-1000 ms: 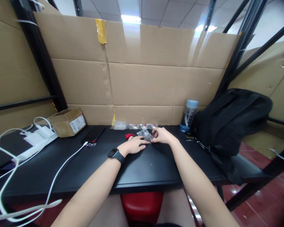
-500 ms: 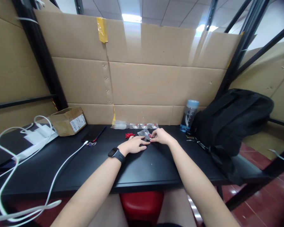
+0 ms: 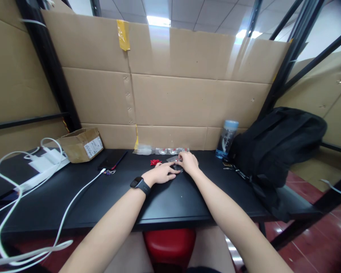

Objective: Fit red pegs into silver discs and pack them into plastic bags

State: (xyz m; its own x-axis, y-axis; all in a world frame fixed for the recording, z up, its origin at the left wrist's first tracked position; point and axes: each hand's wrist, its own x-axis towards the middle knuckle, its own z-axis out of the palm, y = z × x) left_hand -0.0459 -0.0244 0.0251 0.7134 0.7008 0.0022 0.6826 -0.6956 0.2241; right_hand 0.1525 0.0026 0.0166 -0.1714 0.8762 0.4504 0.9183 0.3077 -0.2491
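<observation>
My left hand (image 3: 160, 174) lies on the black table with its fingers stretched out. Its fingertips rest at a small clear plastic bag (image 3: 171, 159). Close by on the right, my right hand (image 3: 190, 163) has its thumb and fingers pinched together over the bag. A small red piece (image 3: 176, 160) shows at those fingertips; its exact kind is too small to tell. Just beyond my left hand sits a little heap of red pieces (image 3: 155, 162). Much of the bag is hidden by my hands.
Clear plastic packets (image 3: 163, 151) line the cardboard back wall. A water bottle (image 3: 226, 139) and black backpack (image 3: 281, 144) stand on the right. A phone (image 3: 110, 160), an open cardboard box (image 3: 82, 146) and white cables (image 3: 74, 203) are on the left.
My right hand has moved left and slightly away from me, over the bag, taking the red piece with it. My left hand has stayed in place.
</observation>
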